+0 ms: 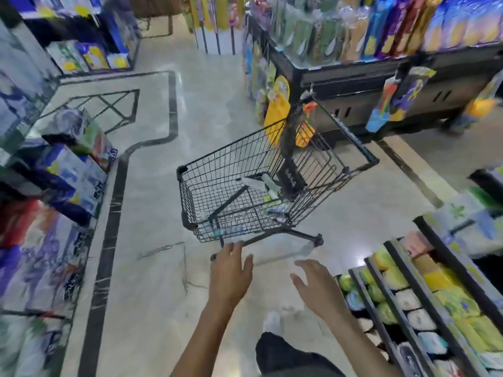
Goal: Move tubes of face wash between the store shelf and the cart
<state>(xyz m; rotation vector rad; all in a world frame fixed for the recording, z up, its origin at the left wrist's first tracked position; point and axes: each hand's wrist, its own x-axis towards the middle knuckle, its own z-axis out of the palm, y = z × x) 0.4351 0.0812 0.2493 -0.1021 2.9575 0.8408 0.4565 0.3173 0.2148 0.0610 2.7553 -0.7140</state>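
Face wash tubes (pixel 268 186) lie loose on the floor of the wire cart (pixel 217 170). Left hand (pixel 231 270): fingers relaxed and spread, tips at the cart's handle bar (pixel 272 234), gripping nothing. Right hand (pixel 313 281): fingers open, apart from the bar. Store shelf (pixel 424 295) just right.
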